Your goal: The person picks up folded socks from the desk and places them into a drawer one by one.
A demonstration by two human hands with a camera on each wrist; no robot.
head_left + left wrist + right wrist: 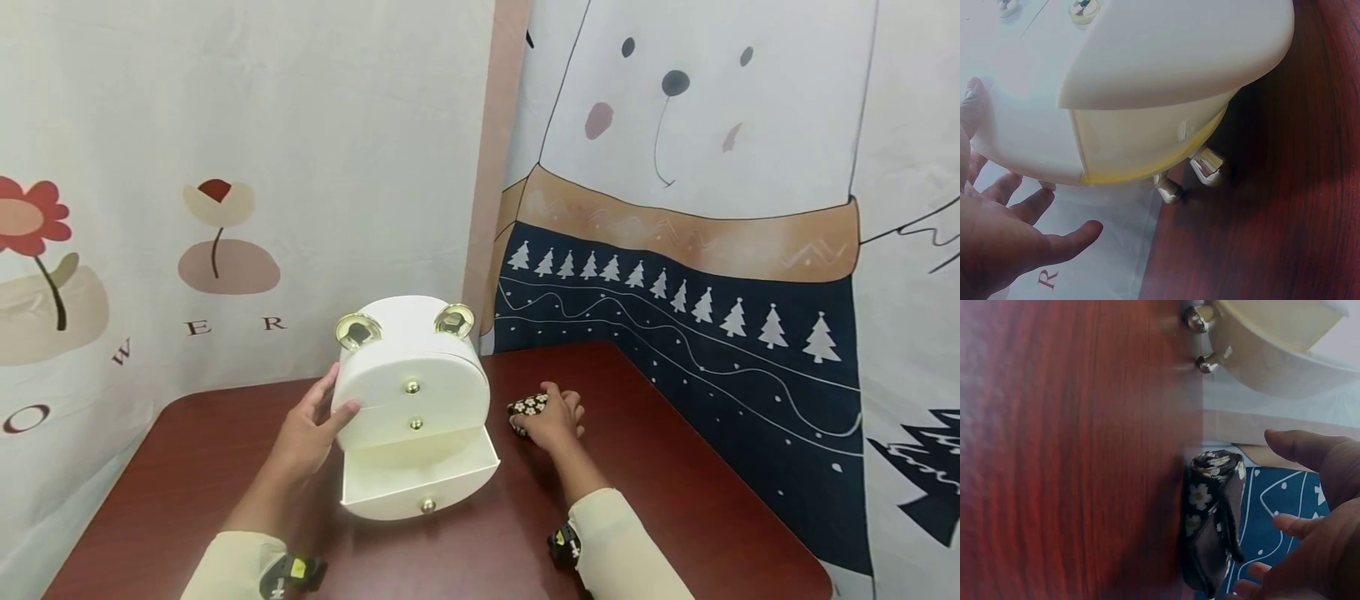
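A white rounded drawer box (408,379) with gold ears and gold knobs stands on the table, its bottom drawer (420,475) pulled out. My left hand (307,425) holds the box's left side, thumb on the front and fingers along the side. In the left wrist view, the little finger of that hand stands off the box. To the right of the box lies a rolled black cloth (1207,519) with a white flower print. My right hand (553,421) is over the roll, fingers spread and apart from it in the right wrist view.
A dark red wooden table (645,500) carries the box and the roll. Behind it hang a pale curtain with flower prints (225,242) and a bear-print cloth (675,292). Short metal feet (1207,165) lift the box off the table.
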